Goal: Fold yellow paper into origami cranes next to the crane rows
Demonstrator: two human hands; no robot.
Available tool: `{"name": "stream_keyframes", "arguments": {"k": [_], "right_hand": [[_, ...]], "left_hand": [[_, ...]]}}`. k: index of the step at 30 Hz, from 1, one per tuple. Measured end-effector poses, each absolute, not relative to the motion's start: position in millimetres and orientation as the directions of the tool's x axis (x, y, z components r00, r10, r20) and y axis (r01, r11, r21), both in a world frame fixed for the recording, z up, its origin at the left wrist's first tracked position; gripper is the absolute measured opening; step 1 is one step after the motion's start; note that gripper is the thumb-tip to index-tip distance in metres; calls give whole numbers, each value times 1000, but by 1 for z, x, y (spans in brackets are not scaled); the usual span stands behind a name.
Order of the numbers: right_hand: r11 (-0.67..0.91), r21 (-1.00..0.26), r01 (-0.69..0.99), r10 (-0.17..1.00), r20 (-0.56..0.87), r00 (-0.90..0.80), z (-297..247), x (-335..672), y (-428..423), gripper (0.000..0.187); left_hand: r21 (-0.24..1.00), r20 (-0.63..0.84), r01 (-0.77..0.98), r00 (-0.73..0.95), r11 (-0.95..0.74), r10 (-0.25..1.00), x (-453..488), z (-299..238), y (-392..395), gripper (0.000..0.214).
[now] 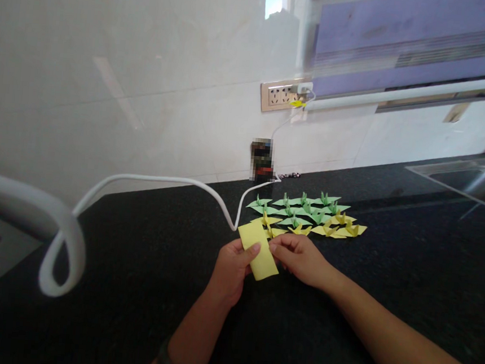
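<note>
A folded piece of yellow paper [264, 263], a narrow rectangle, is held tilted above the dark counter. My left hand [233, 266] grips it from the left, thumb flat on its face and fingers behind. At its right edge, my right hand [299, 258] pinches with thumb and forefinger. Just beyond the hands stand several folded paper cranes in rows: green cranes [303, 210] at the back and yellow cranes [331, 230] nearer to me. Part of the nearest yellow crane is hidden behind the paper.
A thick white cable [162, 179] loops across the left side and over the black counter [133, 263]. A blurred-out upright object [262, 160] leans on the wall below the socket panel [275, 96], where a charger is plugged in. A sink [475, 182] lies at the far right.
</note>
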State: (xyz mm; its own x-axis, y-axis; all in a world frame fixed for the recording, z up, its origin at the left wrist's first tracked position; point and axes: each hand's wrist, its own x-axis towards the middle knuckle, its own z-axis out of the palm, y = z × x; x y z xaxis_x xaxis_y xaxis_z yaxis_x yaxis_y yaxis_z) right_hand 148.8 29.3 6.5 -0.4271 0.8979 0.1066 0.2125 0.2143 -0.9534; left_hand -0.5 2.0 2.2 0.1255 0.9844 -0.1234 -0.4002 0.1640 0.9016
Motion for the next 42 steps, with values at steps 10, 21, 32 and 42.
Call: {"name": "stream_keyframes", "arguments": {"k": [10,21,32,42], "right_hand": [[255,-947,194,877,141,-460,7,149,29,24],[234,-951,200,894,130,-428,3,147,30,22],[270,-935,229,908,169,-382,-5,147,32,22],[291,-933,212,930,224,-291,0,148,34,23]], "left_hand": [[904,-128,-390,138,173,982,0,3,2,36],[931,-114,-332,120,148,986,0,1,2,33],[926,-115,-342,142,158,983,4,1,1,31],[928,-165,-350,-82,126,983,-1,-3,8,23]]}}
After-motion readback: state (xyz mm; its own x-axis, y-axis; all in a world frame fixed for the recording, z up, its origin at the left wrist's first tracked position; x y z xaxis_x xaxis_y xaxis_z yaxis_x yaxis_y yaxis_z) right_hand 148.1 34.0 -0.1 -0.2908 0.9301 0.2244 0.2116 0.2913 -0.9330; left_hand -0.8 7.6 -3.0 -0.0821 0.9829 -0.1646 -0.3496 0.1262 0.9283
